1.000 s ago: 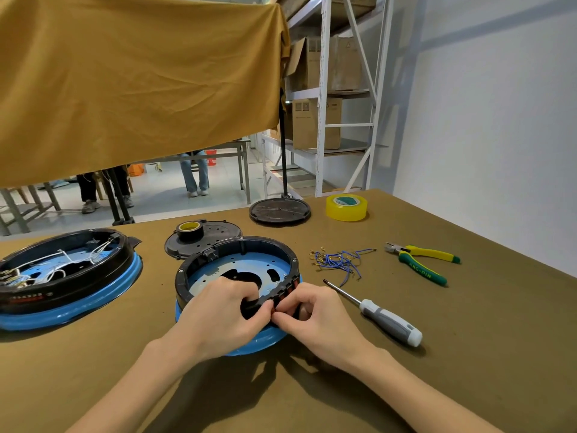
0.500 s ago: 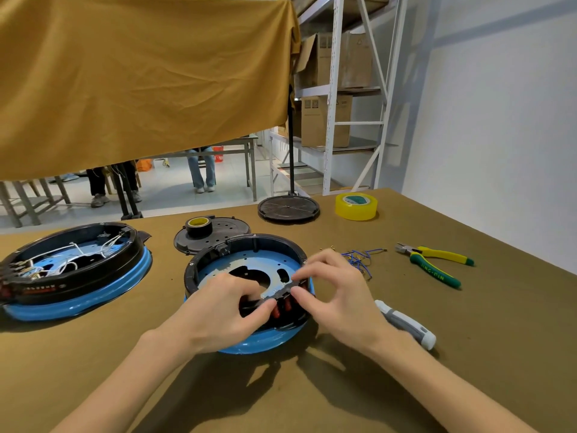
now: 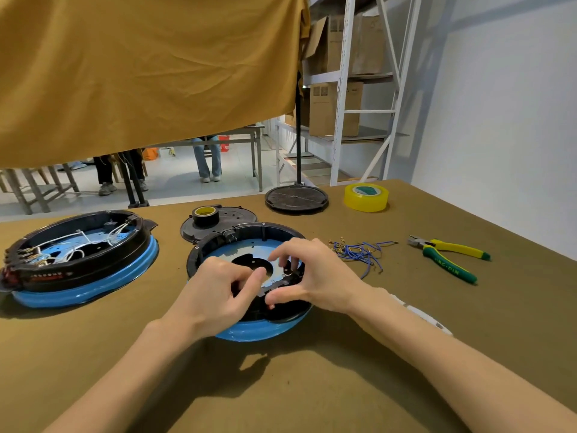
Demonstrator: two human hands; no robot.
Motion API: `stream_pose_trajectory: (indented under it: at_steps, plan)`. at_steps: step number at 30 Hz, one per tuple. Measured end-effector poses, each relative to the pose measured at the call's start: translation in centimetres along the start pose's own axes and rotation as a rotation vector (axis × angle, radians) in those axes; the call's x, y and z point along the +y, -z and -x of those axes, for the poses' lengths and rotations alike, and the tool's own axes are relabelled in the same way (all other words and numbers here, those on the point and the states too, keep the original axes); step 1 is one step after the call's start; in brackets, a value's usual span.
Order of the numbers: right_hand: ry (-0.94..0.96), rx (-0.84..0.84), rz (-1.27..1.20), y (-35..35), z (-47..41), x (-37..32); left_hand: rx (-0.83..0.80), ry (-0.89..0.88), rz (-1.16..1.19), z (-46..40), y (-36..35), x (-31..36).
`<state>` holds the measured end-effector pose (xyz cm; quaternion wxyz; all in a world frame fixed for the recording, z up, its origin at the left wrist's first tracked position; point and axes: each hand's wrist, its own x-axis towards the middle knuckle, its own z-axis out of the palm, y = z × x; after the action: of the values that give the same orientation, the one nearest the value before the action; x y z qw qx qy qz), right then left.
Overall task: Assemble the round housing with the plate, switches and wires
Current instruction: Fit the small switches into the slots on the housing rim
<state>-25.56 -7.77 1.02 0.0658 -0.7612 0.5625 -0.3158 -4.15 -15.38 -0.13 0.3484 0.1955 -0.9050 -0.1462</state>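
Hands (image 3: 218, 295) on round housing's (image 3: 249, 242) switch strip (image 3: 278, 284)

Yellow tape roll (image 3: 366, 197) at table's far edge; green-yellow pliers (image 3: 449, 258) right (jaws leftward); cloth (image 3: 150, 73) overhead.

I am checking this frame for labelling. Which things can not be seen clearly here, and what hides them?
Head view only:
- The switch piece at the near rim of the round housing: the left hand and right hand cover most of it.
- Screwdriver: the right forearm hides all but a part of the white handle.
- Wired housing: the left edge cuts it.
- Pliers: handle lettering too small.
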Motion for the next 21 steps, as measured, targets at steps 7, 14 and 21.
stream_pose_trajectory:
  at_steps: [7, 14, 21]
  plan:
    - [-0.065, 0.016, -0.153, 0.0, 0.6, 2.0, -0.063, 0.066, 0.074, 0.2, 1.3, -0.2]
    - [-0.039, 0.051, -0.186, -0.3, 1.0, 2.7, -0.121, 0.093, 0.019, 0.0, 1.5, -0.2]
    - [-0.042, 0.06, -0.031, -0.5, 1.7, 1.7, -0.113, 0.087, -0.023, 0.1, 0.9, 0.5]
